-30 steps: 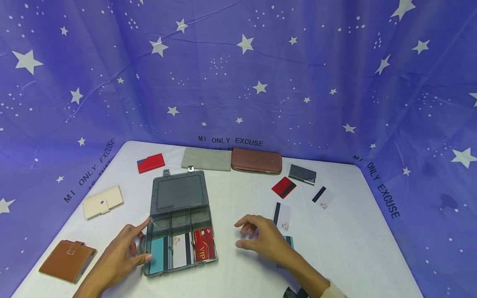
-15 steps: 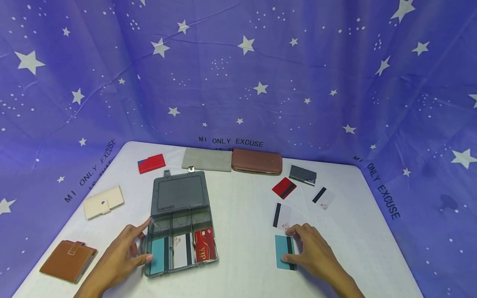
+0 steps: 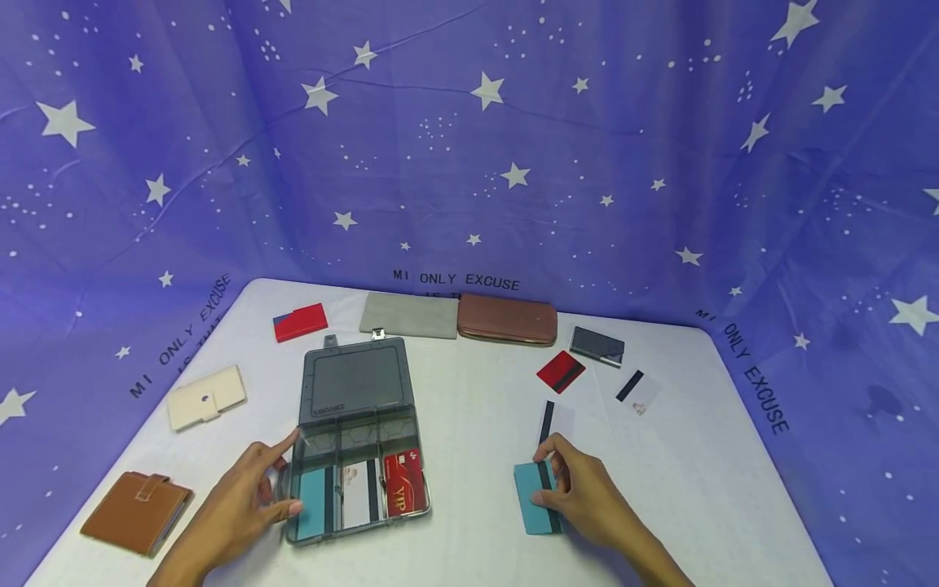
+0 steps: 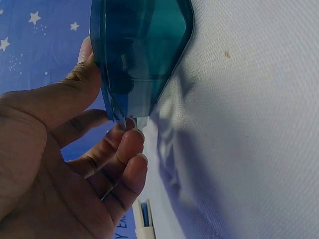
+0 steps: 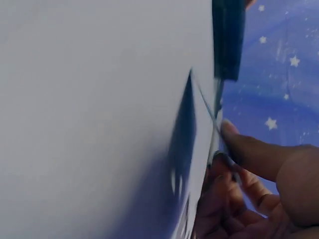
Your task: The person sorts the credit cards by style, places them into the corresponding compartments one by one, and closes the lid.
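A smoky clear plastic box (image 3: 357, 377) lies with its lid folded back. In its front compartments are a light-blue card (image 3: 311, 505), a white card (image 3: 358, 499) with a dark stripe, and a red VIP card (image 3: 404, 483). My left hand (image 3: 231, 505) grips the box's left side, thumb at the rim and index finger by the hinge corner; the left wrist view shows the box wall (image 4: 144, 40) between them. To the right, my right hand (image 3: 587, 493) pinches a light-blue striped card (image 3: 528, 497) between thumb and fingers. The right wrist view has that card edge-on (image 5: 211, 118).
Beyond the right hand lie a white card (image 3: 560, 420), a red card (image 3: 561, 372), another white card (image 3: 640, 393) and a dark card case (image 3: 597, 346). A grey wallet (image 3: 408, 315) and brown wallet (image 3: 508, 318) line the back. Leftward are a red item (image 3: 301, 323), cream wallet (image 3: 208, 397) and tan wallet (image 3: 137, 512).
My right hand first moved right to the light-blue card on the table, then took hold of it and shifted it slightly left. The left hand has stayed on the box.
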`<state>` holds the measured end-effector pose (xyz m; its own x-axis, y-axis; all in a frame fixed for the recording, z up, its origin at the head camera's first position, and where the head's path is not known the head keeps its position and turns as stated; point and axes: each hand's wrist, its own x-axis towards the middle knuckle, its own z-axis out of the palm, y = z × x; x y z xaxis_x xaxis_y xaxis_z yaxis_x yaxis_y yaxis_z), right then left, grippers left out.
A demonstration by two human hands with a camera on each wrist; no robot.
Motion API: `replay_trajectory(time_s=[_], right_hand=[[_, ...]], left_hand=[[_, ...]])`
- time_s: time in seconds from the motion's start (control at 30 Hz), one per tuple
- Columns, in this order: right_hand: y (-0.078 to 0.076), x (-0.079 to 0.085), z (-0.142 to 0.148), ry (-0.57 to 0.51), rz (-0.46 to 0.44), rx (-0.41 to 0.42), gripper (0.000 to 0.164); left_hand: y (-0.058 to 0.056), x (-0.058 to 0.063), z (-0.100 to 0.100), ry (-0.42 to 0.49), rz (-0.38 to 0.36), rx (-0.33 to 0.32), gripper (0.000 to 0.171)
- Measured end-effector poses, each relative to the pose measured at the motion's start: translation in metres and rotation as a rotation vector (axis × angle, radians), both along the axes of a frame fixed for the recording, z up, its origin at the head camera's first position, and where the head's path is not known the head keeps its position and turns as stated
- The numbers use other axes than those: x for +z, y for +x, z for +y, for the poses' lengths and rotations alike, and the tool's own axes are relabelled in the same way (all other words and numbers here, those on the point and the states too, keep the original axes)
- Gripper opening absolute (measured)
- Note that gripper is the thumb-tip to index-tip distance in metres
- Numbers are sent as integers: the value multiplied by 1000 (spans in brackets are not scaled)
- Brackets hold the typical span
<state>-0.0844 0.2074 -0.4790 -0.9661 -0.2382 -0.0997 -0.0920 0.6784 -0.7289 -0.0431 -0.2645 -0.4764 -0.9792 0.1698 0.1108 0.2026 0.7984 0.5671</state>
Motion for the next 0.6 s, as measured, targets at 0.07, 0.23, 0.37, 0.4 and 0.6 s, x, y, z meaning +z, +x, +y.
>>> replay_trajectory(time_s=[0.07,0.23,0.37,0.4,0.6], right_hand=[[-2,3,-10,-78,-15,12,42],[-8,15,-42,-310,-92,77,31],[-13,24,-72,-454,-157,169,28],[-14,25,-79,-482,-170,188,28],[-23,26,-126,-574,-207,248,29]], left_hand=[[0,0,0,0,1,4,93],[0,1,0,13,14,5,92],[0,1,1,12,19,1,92],[0,0,1,9,19,1,92],[0,-1,0,13,29,-4,93]])
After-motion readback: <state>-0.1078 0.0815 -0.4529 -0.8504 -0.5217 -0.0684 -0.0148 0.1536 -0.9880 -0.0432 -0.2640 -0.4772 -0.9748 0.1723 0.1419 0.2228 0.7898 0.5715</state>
